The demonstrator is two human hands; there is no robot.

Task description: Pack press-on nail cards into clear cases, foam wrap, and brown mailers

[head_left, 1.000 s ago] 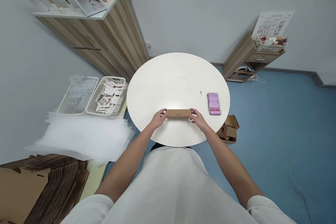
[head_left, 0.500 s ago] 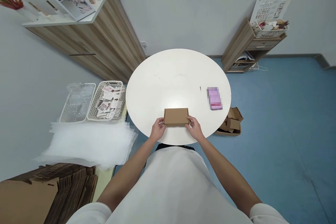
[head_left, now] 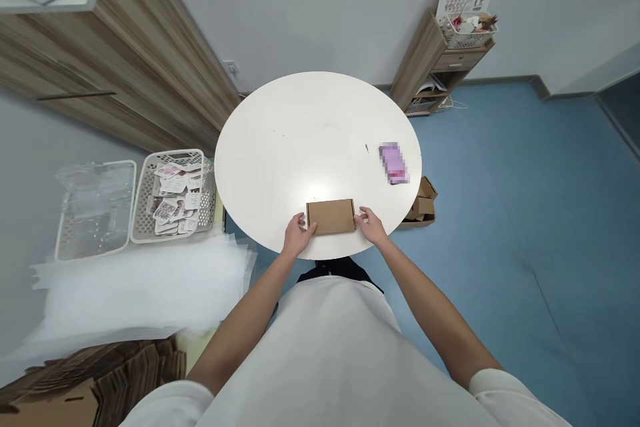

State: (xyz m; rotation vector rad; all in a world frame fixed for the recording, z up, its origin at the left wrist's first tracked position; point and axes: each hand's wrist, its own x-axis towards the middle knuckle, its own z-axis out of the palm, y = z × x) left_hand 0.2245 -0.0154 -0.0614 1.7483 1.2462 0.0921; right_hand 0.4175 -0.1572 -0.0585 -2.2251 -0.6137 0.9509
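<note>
A flat brown cardboard box, closed, lies near the front edge of the round white table. My left hand is at its left end, thumb on the lower left corner and the fingers curled beside that end. At the opposite end, my right hand has its thumb and fingertips against the box's right edge. The two hands hold the box between them. What is inside the box is hidden.
A blurred pink-purple item and a tiny dark object lie on the table. To the left are a white basket of cards, a clear-plastic-filled basket, translucent sheets and stacked cardboard. Cardboard pieces sit at right.
My view has shifted, so the table appears further left and higher. The box is slightly tilted now, and my left thumb has come onto its corner. My right hand stays at its end.
</note>
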